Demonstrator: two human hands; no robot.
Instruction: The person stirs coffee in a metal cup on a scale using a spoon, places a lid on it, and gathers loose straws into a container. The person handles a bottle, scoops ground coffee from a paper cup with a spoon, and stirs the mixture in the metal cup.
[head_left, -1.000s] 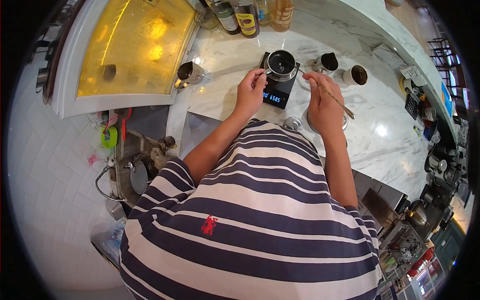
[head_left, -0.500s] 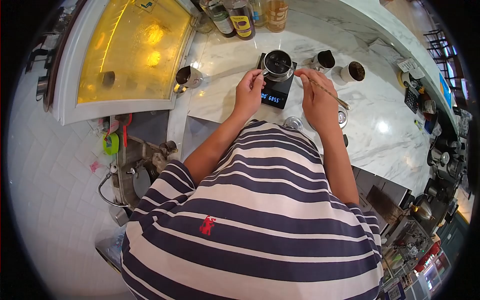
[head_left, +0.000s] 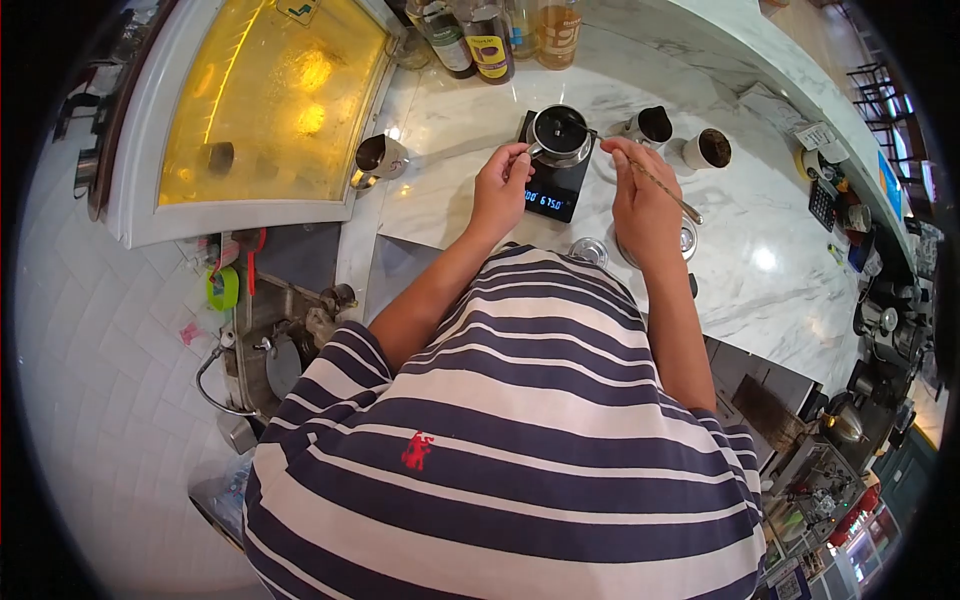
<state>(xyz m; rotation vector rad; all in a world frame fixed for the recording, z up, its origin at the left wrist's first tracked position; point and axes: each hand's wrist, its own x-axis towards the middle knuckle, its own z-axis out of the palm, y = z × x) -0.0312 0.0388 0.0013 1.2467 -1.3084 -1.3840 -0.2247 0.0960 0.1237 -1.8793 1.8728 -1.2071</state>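
A metal pitcher [head_left: 562, 152] of dark liquid stands on a black digital scale [head_left: 549, 203] whose blue digits seem to read 675.0. Pinched at the pitcher's handle are the fingers of my left hand [head_left: 502, 190]. My right hand [head_left: 645, 195] grips a long twisted bar spoon [head_left: 660, 183]; its far end reaches over the rim into the dark liquid. Just beyond my right hand are another metal pitcher [head_left: 652, 126] and a white cup [head_left: 708, 149] with dark contents. A small glass [head_left: 589, 250] stands close to my striped shirt.
Several bottles [head_left: 490, 45] line the back of the marble counter [head_left: 445, 130]. Left of the scale is a metal cup [head_left: 381, 158], beside a yellow-lit glass-fronted case [head_left: 270, 110]. A sink [head_left: 285, 365] lies at lower left. A calculator [head_left: 822, 203] sits on the right.
The scale's digits went from about 685.5 to 675.0. My right hand and the bar spoon shifted slightly to the right, and the spoon's angle over the pitcher changed. My left hand keeps its hold.
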